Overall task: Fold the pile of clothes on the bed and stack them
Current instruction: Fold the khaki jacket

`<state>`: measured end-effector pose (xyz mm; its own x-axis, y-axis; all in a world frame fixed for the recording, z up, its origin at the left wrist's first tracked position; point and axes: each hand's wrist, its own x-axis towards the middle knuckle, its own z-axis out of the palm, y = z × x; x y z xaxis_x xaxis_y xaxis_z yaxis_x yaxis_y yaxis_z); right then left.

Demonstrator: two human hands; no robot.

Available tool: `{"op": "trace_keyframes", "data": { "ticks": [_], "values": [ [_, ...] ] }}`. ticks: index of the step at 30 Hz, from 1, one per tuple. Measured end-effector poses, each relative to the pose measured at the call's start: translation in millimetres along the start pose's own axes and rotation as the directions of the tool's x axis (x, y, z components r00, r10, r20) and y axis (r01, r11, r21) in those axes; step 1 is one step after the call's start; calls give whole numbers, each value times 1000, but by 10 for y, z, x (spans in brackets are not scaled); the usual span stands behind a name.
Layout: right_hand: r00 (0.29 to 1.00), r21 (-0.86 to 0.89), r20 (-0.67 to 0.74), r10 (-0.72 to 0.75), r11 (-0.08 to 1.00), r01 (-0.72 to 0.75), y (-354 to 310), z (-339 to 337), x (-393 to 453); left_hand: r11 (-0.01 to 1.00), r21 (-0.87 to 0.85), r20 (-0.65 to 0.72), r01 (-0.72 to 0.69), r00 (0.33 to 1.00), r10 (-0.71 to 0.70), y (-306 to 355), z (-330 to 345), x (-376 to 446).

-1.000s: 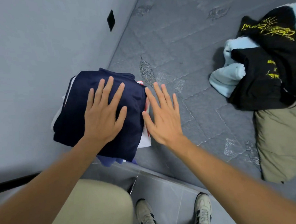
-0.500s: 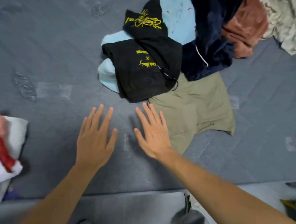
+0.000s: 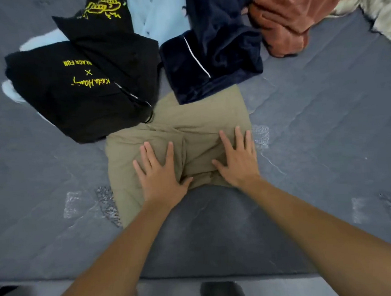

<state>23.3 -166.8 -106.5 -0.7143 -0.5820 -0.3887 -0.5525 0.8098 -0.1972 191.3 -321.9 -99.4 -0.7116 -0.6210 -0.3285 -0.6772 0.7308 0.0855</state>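
Observation:
A khaki garment [image 3: 197,122] lies on the grey mattress [image 3: 325,141] in the middle of the view. My left hand [image 3: 160,172] rests flat on its near left part, fingers spread. On its near right part my right hand [image 3: 237,160] lies flat too. The cloth bunches into a fold between the two hands. Behind it sits the unfolded pile: a black garment with yellow print [image 3: 84,85], a light blue one [image 3: 158,16], a navy velvet one with white piping [image 3: 216,49] and a rust one [image 3: 289,16].
A pale patterned cloth [image 3: 377,4] lies at the far right. The mattress's front edge [image 3: 196,274] runs along the bottom, with floor and a dark shoe [image 3: 222,293] below it. The folded stack is out of view to the left.
The view swung right, away from the folded navy stack by the wall. Both hands left that stack, crossed the bare mattress and now press on the khaki garment.

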Motion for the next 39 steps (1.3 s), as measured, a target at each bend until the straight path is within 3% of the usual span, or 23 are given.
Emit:
{"op": "trace_keyframes", "data": {
  "ticks": [5,9,12,15,18,24,30,35,39],
  "values": [
    [990,210,-45,134,970,-122,61,-106,151,999,-38,-59,29,998,-31,-6,-153,12],
    [981,452,-110,158,887,-92,-83,-173,254,961,-268,-280,-60,960,-18,-180,-297,-59],
    [995,551,-75,69,835,-17,-193,-187,335,801,-597,-369,-29,897,-243,-281,-371,-59],
    [1000,557,4,-19,830,14,-354,-152,366,606,-795,-326,-38,869,-373,-389,-441,-89],
    [994,495,-66,-91,862,112,-411,-124,373,608,-793,-313,-40,884,-349,-494,-449,-175],
    [996,540,-93,3,840,48,137,-231,250,646,-763,-330,-30,877,-350,-260,-421,-290],
    [990,532,-140,5,844,71,1145,-389,72,636,-768,-329,-80,901,-284,724,-303,-347],
    [990,511,-133,53,859,23,2535,-603,-109,593,-798,-283,-110,937,-206,2186,-8,-358],
    [976,454,-124,177,885,-103,3840,-829,-312,572,-801,-277,-176,956,-94,3514,233,-345]
  ]
}}
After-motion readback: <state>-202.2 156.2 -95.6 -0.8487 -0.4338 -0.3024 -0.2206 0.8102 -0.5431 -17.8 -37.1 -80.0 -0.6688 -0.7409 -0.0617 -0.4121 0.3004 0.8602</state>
